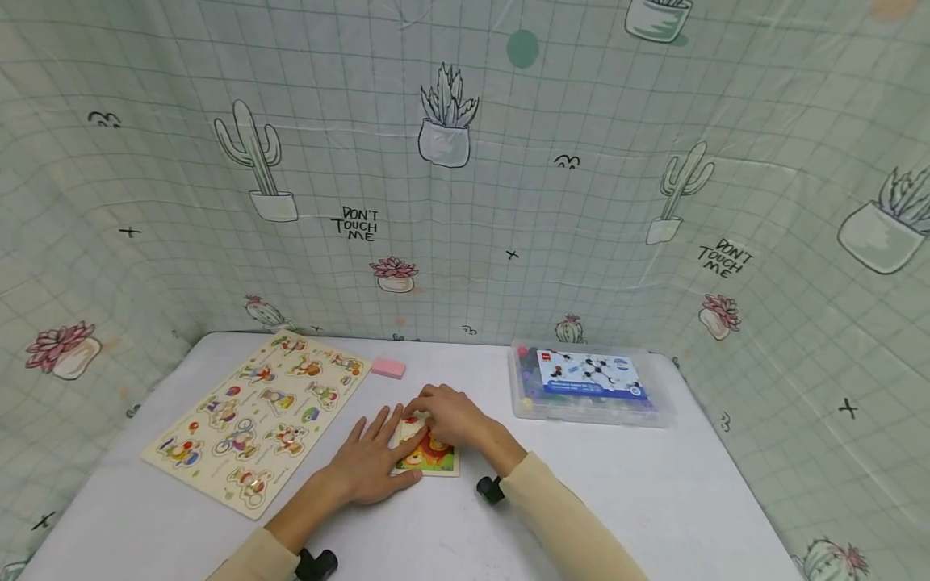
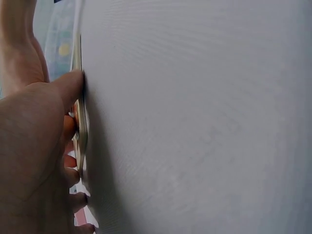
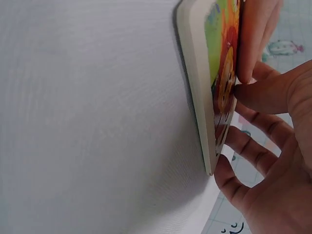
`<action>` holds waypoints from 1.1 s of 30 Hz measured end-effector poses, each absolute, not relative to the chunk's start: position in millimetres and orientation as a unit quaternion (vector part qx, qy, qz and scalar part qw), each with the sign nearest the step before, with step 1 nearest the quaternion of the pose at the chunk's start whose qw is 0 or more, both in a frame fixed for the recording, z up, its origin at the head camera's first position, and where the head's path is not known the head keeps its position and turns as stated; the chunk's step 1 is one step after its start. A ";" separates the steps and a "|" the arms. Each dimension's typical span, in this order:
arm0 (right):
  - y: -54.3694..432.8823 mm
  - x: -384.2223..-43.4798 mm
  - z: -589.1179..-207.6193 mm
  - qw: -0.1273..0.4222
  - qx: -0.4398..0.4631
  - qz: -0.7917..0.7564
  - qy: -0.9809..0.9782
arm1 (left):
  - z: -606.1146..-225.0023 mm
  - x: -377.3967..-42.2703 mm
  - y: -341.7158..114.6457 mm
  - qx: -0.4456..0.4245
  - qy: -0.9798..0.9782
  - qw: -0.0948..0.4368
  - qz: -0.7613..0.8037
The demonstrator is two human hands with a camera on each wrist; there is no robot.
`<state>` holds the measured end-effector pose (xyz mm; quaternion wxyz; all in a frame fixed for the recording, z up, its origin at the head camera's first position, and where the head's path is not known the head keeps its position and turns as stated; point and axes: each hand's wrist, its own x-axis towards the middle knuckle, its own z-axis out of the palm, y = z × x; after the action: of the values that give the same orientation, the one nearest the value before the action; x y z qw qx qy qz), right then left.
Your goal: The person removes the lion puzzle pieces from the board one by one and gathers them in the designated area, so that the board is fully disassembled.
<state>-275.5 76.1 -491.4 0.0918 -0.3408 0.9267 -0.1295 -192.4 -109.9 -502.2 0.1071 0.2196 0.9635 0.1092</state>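
In the head view a small wooden picture puzzle [image 1: 440, 461], with a lion on its face, lies flat on the table between the hands. My left hand [image 1: 374, 464] is spread at its left side, thumb by the near edge and index finger across the picture. Over the far left part my right hand [image 1: 452, 415] bends its fingers, the thumb touching the picture. The right wrist view shows the puzzle's pale edge [image 3: 195, 92] and my fingertips along its far end; whether they pinch a loose piece I cannot tell.
A large wooden board [image 1: 269, 403] with several cartoon figures lies on the left. Behind the hands is a pink eraser-like block [image 1: 388, 368]. A clear plastic case [image 1: 592, 383] with a molecule label stands at the back right. Patterned cloth [image 1: 465, 202] surrounds the white table [image 1: 617, 500].
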 end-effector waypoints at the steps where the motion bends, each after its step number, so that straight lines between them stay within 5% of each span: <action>1: 75.9 -275.4 -491.2 0.092 -0.342 -0.128 0.926 | -502.0 -192.3 -109.8 0.220 0.963 0.106 0.110; 33: 71.4 -276.3 -491.4 0.115 -0.360 -0.144 0.915 | -502.9 -189.9 -117.3 0.245 0.954 0.120 0.124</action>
<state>-276.3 71.4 -491.4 0.1149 -0.3595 0.9148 -0.1437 -189.9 -117.3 -502.9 0.1198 0.2450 0.9541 0.1239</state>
